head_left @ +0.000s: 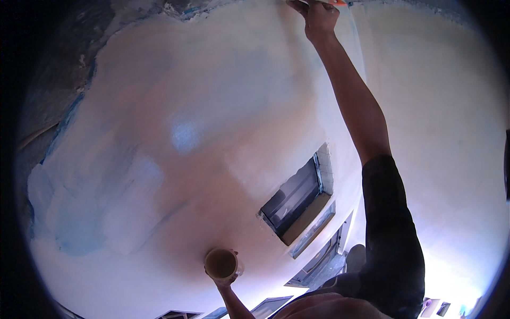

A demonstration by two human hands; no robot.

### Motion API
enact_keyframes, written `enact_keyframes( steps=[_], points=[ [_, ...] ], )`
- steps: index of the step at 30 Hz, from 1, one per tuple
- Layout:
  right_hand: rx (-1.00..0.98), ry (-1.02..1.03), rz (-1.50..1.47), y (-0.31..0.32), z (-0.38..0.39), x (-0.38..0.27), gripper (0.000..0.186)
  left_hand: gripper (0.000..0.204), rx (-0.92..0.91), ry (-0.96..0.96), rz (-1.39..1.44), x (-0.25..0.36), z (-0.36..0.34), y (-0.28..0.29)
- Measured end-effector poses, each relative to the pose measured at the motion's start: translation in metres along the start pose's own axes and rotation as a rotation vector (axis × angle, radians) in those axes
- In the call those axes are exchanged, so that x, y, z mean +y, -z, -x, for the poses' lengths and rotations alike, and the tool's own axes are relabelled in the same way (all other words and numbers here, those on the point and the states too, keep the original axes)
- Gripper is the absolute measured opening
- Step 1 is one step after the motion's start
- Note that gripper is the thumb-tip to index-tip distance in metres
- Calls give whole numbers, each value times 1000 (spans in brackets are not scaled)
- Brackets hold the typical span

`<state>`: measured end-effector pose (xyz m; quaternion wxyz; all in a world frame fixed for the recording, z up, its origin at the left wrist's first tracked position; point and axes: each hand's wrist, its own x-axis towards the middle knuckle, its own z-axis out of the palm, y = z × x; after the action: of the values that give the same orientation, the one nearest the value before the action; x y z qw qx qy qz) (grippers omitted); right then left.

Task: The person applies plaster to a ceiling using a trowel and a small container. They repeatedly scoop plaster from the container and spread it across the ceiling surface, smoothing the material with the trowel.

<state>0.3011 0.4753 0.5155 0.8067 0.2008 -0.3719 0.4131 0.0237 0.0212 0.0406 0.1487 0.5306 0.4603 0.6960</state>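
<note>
1. Right hand: closed on a partly orange tool, at its fingertips; upper edge crops it, kind unclear.
2. Left hand: curled around a round tub, mouth facing camera, well below right hand.
3. Right forearm and dark sleeve block part of the smeared pale wall.
4. Recessed opening: between tub and sleeve.
5. Rough grey area: far left.
</note>
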Motion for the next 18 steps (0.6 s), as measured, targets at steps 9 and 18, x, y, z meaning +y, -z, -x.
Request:
enact_keyframes(
  steps=[9, 18],
  points=[
    [613, 105, 188, 104, -4, 11, 27, 96, -17, -12, 17, -1, 5, 5],
    [-49, 840, 1268, 51, 30, -1, 12, 96, -41, -23, 46, -5, 4, 2]
  ],
)
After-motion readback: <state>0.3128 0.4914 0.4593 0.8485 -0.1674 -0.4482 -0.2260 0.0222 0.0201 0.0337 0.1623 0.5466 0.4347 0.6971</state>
